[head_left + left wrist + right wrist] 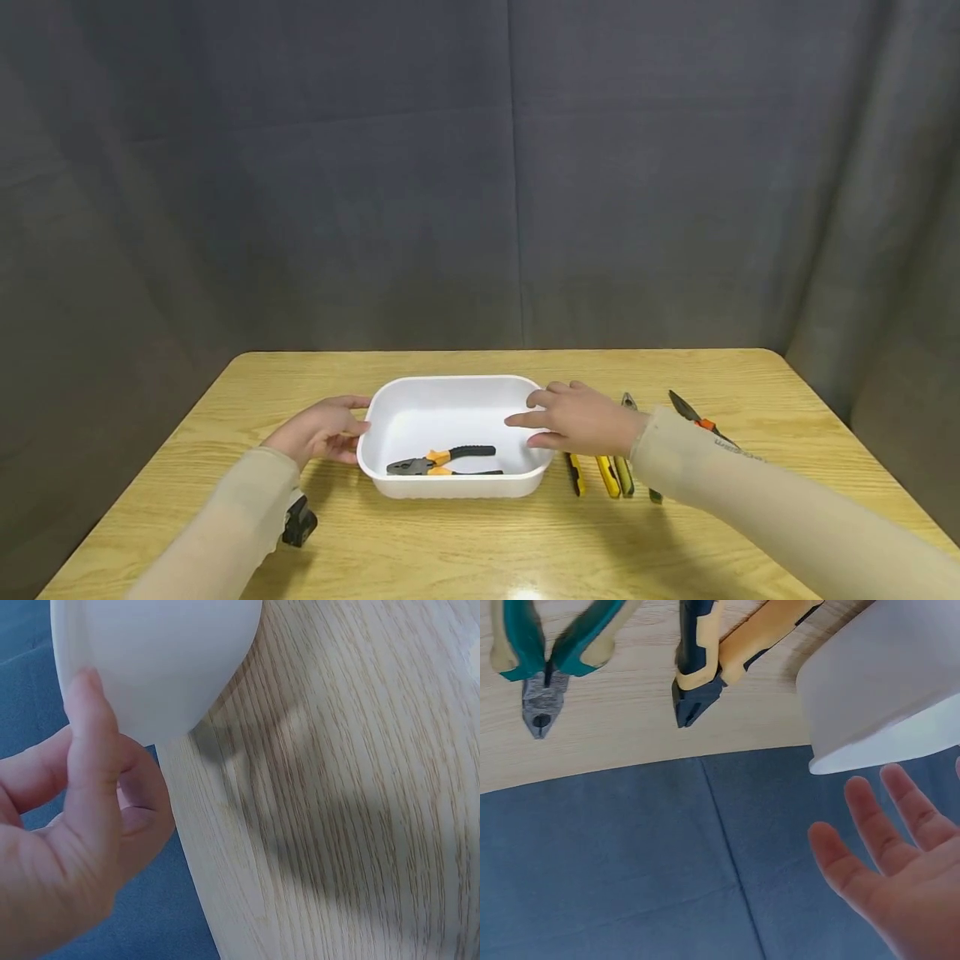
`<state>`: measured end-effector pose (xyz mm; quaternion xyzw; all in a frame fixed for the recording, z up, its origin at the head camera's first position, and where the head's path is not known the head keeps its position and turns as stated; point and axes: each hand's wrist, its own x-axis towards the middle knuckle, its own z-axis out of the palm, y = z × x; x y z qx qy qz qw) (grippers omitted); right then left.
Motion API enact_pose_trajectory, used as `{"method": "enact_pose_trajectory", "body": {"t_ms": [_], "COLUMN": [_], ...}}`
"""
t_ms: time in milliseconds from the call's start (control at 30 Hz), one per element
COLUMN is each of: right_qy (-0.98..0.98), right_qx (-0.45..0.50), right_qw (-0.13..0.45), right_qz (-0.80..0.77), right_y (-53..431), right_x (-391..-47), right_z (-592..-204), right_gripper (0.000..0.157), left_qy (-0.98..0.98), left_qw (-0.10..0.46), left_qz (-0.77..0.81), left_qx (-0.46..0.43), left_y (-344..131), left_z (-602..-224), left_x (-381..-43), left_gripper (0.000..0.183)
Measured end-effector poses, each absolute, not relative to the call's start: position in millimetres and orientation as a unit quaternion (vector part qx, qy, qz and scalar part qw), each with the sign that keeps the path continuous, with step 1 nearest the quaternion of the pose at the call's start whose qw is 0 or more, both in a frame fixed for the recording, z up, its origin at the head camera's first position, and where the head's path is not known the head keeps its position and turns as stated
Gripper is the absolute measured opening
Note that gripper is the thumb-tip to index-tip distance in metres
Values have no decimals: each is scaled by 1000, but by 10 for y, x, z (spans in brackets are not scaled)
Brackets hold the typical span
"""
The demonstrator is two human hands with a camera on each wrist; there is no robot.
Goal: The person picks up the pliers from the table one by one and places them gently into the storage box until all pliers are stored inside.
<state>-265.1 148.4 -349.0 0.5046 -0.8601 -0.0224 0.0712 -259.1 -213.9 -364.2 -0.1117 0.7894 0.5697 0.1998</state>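
A white plastic bin (457,486) stands on the table, holding combination pliers (441,457) with black and orange handles. At its left end, my left hand (324,429) grips the bin; the left wrist view shows the thumb (91,735) against the outer wall and other fingers curled. My right hand (581,417) reaches over the right rim with spread fingers, holding nothing. Right of the bin lie yellow-and-black cutting pliers (701,652) and pliers with green and cream handles (544,697). The right arm partly covers these tools in the head view.
Farther right lies a tool with a dark blade and orange part (705,423), partly behind the right sleeve. The wooden table (450,550) has its back edge near a dark grey curtain (375,208). A small black device (300,522) shows at the left wrist.
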Motion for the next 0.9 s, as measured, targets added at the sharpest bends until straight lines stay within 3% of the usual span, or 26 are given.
{"method": "enact_pose_trajectory", "body": {"t_ms": [633, 900], "right_qy": [-872, -890], "right_qx": [476, 445], "right_qw": [115, 92], "right_qz": [9, 36], "right_y": [1928, 2037], "right_x": [-2576, -2518], "right_z": [-3430, -3328], "right_gripper": [43, 48], "left_qy": [797, 799], "left_qw": [191, 190], "left_qz": [561, 558], "left_qx": [-116, -118], "left_y": [-2039, -2063], "left_z": [-3670, -3638], "left_x": [-2626, -2607], "left_gripper": [52, 52]}}
